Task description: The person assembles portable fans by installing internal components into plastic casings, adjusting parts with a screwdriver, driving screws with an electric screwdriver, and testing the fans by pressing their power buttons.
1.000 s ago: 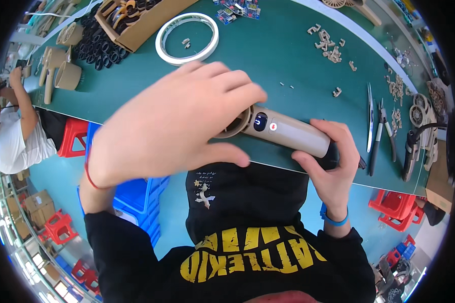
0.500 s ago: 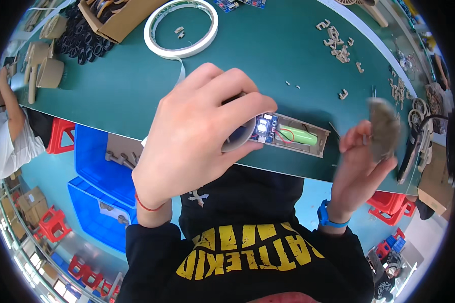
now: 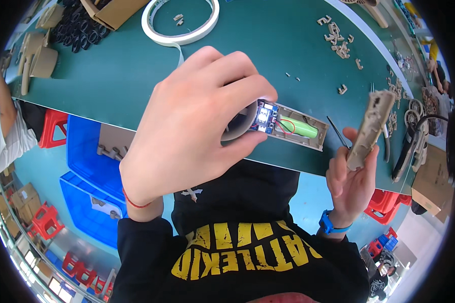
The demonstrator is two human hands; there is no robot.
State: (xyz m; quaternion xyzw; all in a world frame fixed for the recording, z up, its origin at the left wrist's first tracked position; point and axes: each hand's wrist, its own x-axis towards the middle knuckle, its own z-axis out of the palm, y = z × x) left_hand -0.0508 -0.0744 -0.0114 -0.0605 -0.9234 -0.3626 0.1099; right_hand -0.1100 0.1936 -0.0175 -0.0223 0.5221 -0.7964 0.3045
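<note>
Tan plastic in the right hand (image 3: 353,183): a long cover (image 3: 370,132), pinched near its lower end between thumb and bent fingers, upper end free. Beside those fingertips, a thin dark tool (image 3: 337,130); cannot tell whether held too. Around the round end of an open handle (image 3: 299,140), the left hand (image 3: 197,121), curled wide, thumb and forefinger beside a lit circuit board (image 3: 264,117). Just beyond those fingertips, inside the handle, a green battery (image 3: 305,129) and a thin red wire (image 3: 288,121).

Best to grip the handle firmly by its shell, fingertips off board and wire, and to hold the cover lightly by its edges.

Left of the left fingers, toward the body, a blue bin (image 3: 83,151) with greyish parts (image 3: 102,150); nearer the body, a second blue bin (image 3: 81,217), a small greyish piece (image 3: 114,215) inside. Ahead of the left fingers, a tape roll (image 3: 174,41) around small tan bits (image 3: 178,19); farther off, a cardboard box (image 3: 121,12), contents mostly out of view.
</note>
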